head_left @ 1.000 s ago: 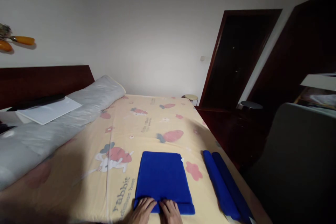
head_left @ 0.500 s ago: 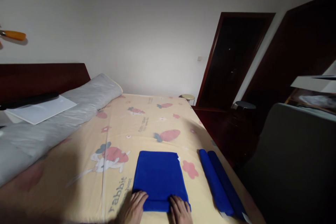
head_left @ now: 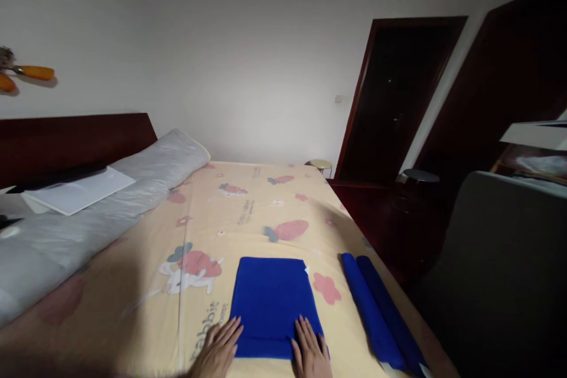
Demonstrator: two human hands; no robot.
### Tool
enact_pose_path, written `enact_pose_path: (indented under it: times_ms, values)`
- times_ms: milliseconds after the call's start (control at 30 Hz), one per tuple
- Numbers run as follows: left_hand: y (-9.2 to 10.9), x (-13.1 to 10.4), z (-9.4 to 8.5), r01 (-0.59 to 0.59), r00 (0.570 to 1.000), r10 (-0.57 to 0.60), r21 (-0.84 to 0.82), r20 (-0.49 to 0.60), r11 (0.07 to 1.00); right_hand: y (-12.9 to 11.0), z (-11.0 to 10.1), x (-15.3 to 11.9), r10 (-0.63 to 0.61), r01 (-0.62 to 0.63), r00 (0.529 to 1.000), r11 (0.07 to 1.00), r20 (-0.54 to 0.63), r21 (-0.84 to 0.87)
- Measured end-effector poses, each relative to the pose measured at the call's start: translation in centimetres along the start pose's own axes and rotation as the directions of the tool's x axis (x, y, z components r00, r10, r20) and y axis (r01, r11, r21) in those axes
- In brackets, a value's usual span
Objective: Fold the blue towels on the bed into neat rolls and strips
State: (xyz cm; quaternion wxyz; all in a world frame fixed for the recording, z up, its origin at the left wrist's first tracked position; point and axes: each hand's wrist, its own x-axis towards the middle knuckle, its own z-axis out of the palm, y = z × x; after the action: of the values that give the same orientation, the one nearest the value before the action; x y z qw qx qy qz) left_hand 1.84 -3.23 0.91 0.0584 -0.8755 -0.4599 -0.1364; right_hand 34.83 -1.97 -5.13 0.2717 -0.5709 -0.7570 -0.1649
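A folded blue cloth [head_left: 274, 301] lies flat on the patterned bed sheet [head_left: 248, 236], with a small white tag at its upper right edge. My left hand [head_left: 218, 345] rests at the cloth's lower left corner, fingers stretched out. On the lower right part of the cloth lies my right hand [head_left: 310, 345], its fingers spread flat. Neither hand grips anything. A crease runs across the cloth near its front edge. Two rolled blue cloths [head_left: 370, 313] [head_left: 392, 316] lie side by side to the right.
Grey bedding [head_left: 133, 183] runs along the left, with white papers [head_left: 84, 189] on it, before a dark headboard [head_left: 75, 139]. Beyond the bed stand a light stool [head_left: 321, 164] and a dark stool [head_left: 420, 175]. A dark chair [head_left: 500, 248] is at the right edge.
Both hands have flattened, with fingers straighter on the cloth's front part. The fold at the cloth's front edge looks flatter. The camera view has shifted slightly.
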Motion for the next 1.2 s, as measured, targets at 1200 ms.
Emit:
enact_pose_path:
  times_ms: [1200]
  values:
    - [5.2,2.1,3.9,-0.129,0.984,0.139,0.100,-0.110,0.987,0.7,-1.0,-0.6,-0.237,0.240,0.948,0.971,-0.210,-0.013]
